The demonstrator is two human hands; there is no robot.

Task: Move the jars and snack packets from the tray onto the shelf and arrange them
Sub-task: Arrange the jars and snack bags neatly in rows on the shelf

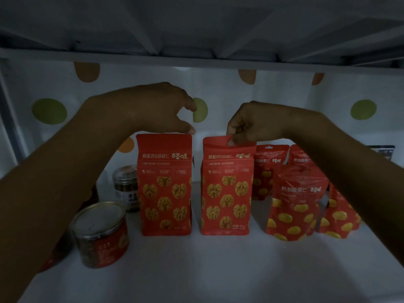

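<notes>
walnut packets (164,184) 2 | chestnut packets (295,200) maybe 4 | jars (101,235) 2 | left hand (148,108) spread | right hand (251,121) pinches one

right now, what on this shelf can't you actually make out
All in the head view:
Dark jar at far left: mostly behind the left forearm; contents hidden.
Dark item at back right: cut off by the right forearm; unidentifiable.
Rear chestnut packets: covered by the front one and that forearm; count unclear.
Small print on the right walnut packet: too dim and small to read.
</notes>
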